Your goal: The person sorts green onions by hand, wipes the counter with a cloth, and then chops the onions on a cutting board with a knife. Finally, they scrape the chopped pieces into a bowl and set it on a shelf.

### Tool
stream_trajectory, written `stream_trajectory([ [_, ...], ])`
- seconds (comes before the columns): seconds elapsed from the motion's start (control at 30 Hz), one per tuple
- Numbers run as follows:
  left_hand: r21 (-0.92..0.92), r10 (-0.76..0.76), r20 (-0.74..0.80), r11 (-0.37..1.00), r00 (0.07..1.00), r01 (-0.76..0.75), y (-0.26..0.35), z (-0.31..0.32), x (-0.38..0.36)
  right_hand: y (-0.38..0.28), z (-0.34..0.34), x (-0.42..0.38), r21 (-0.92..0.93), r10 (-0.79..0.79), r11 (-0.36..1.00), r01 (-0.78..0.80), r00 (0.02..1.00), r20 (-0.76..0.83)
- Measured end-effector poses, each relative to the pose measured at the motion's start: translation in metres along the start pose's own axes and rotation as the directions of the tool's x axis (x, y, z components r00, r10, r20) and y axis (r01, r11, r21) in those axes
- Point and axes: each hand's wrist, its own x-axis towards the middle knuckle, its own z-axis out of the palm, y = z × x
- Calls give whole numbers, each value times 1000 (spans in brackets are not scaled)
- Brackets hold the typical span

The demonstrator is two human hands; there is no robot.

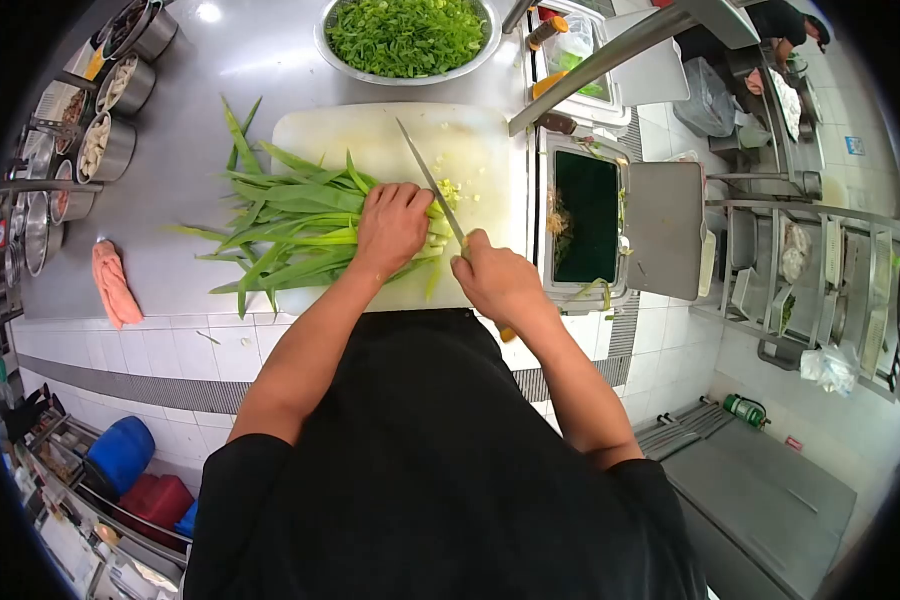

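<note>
The left hand [393, 226] lies palm down on a bundle of green leaves [290, 225], fingers curled, pressing the bundle onto the white cutting board [390, 135]. The right hand [497, 277] is closed around the handle of a knife [432, 184]; the two hands sit close together, just apart. The blade runs from the right hand toward the far side of the board, its edge meeting the cut end of the bundle directly right of the left fingertips. The leaf tips fan out to the left, past the board edge onto the steel counter [200, 90]. Small chopped pieces [452, 190] lie on the board just right of the blade.

At the far edge, a metal bowl [332, 52] holds chopped greens. A row of small steel containers [110, 145] stands on the far left of the counter. A pink cloth [113, 283] lies at the near left edge. Right of the board, an open bin [586, 214] is set into the counter. Another person [790, 25] stands at the far right.
</note>
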Motion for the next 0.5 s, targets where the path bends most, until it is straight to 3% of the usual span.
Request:
stream_trajectory([
  [0.1,24,1,-5,1000,1000,-1,2,2,1,1,-9,-29,-24,20,1000,-18,998,57],
  [0.17,3,-8,-15,1000,1000,8,2,3,2,18,33,-14,-30,35,999,-35,999,27],
  [0.23,-17,-16,-26,1000,1000,15,2,3,2,24,54,13,-28,-16,1000,12,990,-143],
  [0.3,-16,-19,-13,1000,1000,19,2,3,1,19,43,18,-29,-23,999,19,990,-140],
  [0.4,6,-17,-13,1000,1000,18,1,6,1,-1,-12,1,-48,12,999,-10,999,48],
  [0.5,3,-30,-3,1000,1000,30,2,5,0,0,-14,-32,-61,34,998,-29,997,71],
])
